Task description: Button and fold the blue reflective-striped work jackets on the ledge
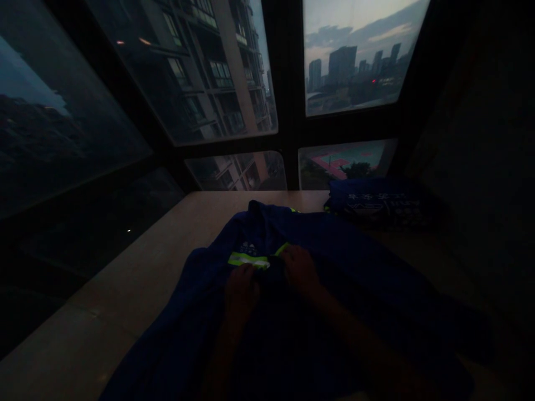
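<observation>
A dark blue jacket (pixel 200 295) with yellow-green reflective strips lies spread over a pale window ledge. My left hand (pixel 242 287) has its fingers curled on the front of the jacket, just below the left reflective strip (pixel 248 260). To its right, my right hand (pixel 298 267) grips the cloth by the other strip, fingers bent around the edge. White lettering shows on the chest above the left strip. Deep shadow hides the lower part of the jacket and much of my forearms.
Folded blue clothing (pixel 376 200) with white print sits at the ledge's back right corner. Dark-framed windows (pixel 290 111) rise behind and to the left. Bare pale ledge (pixel 137 267) shows left of the jacket; a dark wall stands at right.
</observation>
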A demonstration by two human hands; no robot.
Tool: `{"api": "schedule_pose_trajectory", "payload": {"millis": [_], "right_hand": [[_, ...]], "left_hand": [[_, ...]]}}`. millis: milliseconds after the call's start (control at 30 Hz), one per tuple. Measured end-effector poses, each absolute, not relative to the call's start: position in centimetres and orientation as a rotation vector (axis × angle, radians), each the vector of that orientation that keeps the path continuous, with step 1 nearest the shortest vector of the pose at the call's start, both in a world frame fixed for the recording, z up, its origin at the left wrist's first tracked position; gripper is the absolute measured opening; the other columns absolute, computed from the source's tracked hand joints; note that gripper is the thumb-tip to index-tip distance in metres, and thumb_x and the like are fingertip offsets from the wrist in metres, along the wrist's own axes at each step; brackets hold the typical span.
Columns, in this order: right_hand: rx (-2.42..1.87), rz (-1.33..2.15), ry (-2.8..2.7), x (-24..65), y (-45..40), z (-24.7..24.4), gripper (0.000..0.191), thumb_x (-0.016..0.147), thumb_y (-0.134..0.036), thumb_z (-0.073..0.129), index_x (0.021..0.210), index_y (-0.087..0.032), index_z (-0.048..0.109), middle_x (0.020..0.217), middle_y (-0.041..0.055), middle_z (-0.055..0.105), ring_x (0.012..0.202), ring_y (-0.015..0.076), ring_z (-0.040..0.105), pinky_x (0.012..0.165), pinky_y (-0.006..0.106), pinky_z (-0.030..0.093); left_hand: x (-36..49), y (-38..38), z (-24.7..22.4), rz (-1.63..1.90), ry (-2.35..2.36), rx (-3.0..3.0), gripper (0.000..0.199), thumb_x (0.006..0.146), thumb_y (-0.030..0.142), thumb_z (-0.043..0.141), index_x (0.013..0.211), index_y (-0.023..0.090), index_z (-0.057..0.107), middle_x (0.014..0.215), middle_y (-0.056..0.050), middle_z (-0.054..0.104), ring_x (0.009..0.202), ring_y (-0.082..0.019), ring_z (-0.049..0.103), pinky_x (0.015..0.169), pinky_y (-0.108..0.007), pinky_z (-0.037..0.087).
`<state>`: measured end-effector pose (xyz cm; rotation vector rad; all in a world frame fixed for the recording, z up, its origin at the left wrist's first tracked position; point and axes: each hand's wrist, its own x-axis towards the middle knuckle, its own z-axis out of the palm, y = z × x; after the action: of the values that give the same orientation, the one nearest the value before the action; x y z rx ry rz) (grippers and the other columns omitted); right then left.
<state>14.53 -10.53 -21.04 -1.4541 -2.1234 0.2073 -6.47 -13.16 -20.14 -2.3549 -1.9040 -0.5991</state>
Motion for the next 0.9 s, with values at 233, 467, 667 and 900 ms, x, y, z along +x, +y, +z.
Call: {"api": "schedule_pose_trajectory", "payload": {"millis": [233, 467, 667, 900], "right_hand": [[-1.575, 0.44, -2.271, 12.2, -7.9, -23.8, 0.031, 0.098, -0.028, 0.044, 0.12, -0.022, 0.064, 0.113, 0.0099, 0.065, 0.107, 0.0213, 0.058, 0.092, 0.032, 0.04], [-1.574, 0.482, -2.282, 12.6, -7.7, -25.4, 0.031, 0.1, -0.031, 0.04, 0.121, -0.024, 0.063, 0.111, 0.008, 0.069, 0.103, 0.019, 0.062, 0.088, 0.028, 0.041], [-1.581, 0.512, -2.268, 12.3, -7.7, -25.5, 0.028, 0.1, -0.033, 0.042, 0.109, -0.023, 0.066, 0.106, 0.0075, 0.071, 0.098, 0.0182, 0.065, 0.084, 0.026, 0.042], [-1.594, 0.613, -2.085, 12.6, -7.3, -26.7, 0.023, 0.095, -0.032, 0.048, 0.098, -0.025, 0.07, 0.101, 0.0043, 0.074, 0.096, 0.017, 0.067, 0.081, 0.023, 0.043]], "left_hand": [[-2.8, -8.5, -25.0, -0.762, -2.012, -2.38, 0.03, 0.081, 0.013, 0.056, 0.109, 0.015, 0.064, 0.108, -0.012, 0.067, 0.104, -0.026, 0.06, 0.095, -0.04, 0.047], [-3.6, -8.2, -27.2, -0.82, -2.019, -2.453, 0.024, 0.089, 0.019, 0.05, 0.104, 0.02, 0.069, 0.106, -0.008, 0.069, 0.102, -0.022, 0.063, 0.091, -0.036, 0.049], [-3.7, -8.1, -27.4, -0.84, -2.023, -2.524, 0.025, 0.092, 0.019, 0.045, 0.097, 0.019, 0.07, 0.101, -0.009, 0.069, 0.101, -0.022, 0.063, 0.091, -0.036, 0.048], [-3.9, -8.3, -27.4, -0.982, -1.993, -2.64, 0.025, 0.09, 0.021, 0.046, 0.095, 0.019, 0.071, 0.101, -0.009, 0.07, 0.102, -0.022, 0.063, 0.093, -0.037, 0.048]]}}
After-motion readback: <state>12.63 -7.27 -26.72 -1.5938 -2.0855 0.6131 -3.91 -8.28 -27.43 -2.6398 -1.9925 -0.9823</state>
